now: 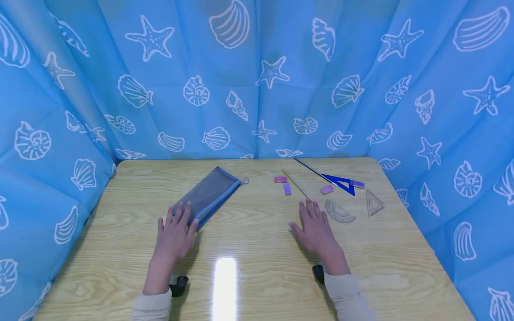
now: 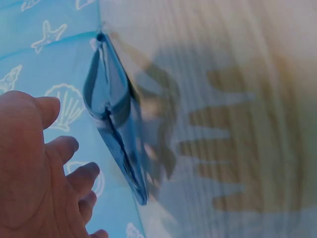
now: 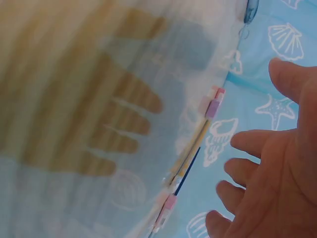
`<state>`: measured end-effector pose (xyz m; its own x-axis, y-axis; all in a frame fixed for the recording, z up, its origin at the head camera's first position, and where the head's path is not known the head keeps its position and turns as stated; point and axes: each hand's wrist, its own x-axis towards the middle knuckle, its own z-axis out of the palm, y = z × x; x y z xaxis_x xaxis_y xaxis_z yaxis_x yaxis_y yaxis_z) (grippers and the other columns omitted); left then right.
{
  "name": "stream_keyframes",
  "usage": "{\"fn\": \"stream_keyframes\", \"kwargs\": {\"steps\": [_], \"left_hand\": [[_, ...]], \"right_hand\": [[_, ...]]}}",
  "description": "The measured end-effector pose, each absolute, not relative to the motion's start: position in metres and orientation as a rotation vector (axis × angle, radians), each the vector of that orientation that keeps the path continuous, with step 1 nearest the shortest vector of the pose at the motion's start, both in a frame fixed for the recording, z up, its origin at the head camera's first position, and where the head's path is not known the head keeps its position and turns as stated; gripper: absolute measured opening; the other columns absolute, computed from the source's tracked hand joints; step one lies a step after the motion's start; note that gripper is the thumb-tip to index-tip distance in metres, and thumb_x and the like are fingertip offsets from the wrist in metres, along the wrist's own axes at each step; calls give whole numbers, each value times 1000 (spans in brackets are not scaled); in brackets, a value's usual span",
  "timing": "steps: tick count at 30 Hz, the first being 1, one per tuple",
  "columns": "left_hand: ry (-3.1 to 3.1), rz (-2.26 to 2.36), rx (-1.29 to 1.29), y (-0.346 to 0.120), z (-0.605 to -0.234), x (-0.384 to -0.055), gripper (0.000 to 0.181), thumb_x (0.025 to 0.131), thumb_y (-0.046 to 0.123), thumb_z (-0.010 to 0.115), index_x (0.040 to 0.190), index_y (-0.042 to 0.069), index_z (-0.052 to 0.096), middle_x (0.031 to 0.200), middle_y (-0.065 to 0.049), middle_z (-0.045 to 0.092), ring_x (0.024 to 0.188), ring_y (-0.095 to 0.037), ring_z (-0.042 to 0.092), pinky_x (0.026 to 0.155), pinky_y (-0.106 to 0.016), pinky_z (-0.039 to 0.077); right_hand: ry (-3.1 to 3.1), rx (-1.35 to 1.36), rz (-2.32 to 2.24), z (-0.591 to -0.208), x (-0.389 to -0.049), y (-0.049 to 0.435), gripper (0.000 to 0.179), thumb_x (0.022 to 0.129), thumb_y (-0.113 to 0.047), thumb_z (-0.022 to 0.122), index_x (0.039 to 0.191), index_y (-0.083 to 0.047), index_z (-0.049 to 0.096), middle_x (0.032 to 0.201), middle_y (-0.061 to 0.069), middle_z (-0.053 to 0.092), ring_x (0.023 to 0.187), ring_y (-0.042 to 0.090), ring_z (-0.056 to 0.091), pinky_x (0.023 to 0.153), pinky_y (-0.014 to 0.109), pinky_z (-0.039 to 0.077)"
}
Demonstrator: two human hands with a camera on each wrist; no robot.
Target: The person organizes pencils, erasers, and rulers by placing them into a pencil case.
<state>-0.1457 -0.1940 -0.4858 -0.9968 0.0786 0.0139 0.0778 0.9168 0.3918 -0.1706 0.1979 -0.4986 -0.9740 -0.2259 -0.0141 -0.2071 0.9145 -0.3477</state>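
My left hand [image 1: 174, 236] hovers with spread fingers over the near end of a blue-edged mesh zip pouch [image 1: 206, 191]. In the left wrist view a gap shows between those fingers [image 2: 81, 178] and the pouch [image 2: 111, 106]. Fingers apart, my right hand [image 1: 317, 234] is held above the table, its fingertips by the near end of a yellow pencil [image 1: 297, 185]. In the right wrist view the palm [image 3: 277, 183] holds nothing. Just right of this hand lies a clear protractor [image 1: 339, 213].
Farther back lie a dark pencil [image 1: 313, 170], a blue set square [image 1: 335, 179] and several erasers, including a pink one [image 1: 327, 190] and a purple one [image 1: 287, 189]. A clear triangle [image 1: 374, 204] lies at the right. Blue curtain [image 1: 257, 111] surrounds the wooden table [image 1: 261, 249].
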Motion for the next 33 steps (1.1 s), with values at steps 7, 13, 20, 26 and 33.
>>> {"fn": "stream_keyframes", "kwargs": {"steps": [7,13,20,26,33], "left_hand": [[3064,696,235,-189,-483,-159,62,110,37,36,161,3,25,164,-28,23,152,-52,11,116,-75,10],[3109,646,342,-183,-482,-174,59,109,33,43,157,0,34,161,-29,31,150,-52,20,117,-72,18],[3123,540,430,-181,-488,-193,57,108,31,45,155,0,38,158,-28,37,147,-51,29,117,-68,25],[3076,522,461,-179,-490,-206,56,108,33,44,155,3,40,159,-26,37,147,-49,30,117,-67,27],[3024,534,555,-172,-490,-218,55,107,31,48,155,4,41,159,-25,36,147,-48,31,117,-65,29]], "right_hand": [[2943,-501,-570,-490,-186,199,72,104,-36,51,154,12,29,162,35,19,151,52,14,121,65,16],[2926,-604,-558,-487,-213,201,64,103,-30,57,148,12,40,159,36,28,148,52,25,121,62,23],[2938,-653,-518,-485,-249,201,58,101,-26,62,145,9,47,155,34,37,145,49,34,119,58,30],[2950,-681,-457,-482,-275,201,58,99,-24,65,143,10,49,150,34,43,142,49,39,118,57,33],[2947,-724,-409,-478,-294,201,56,96,-20,68,140,12,51,147,34,47,140,49,42,118,57,33]]}}
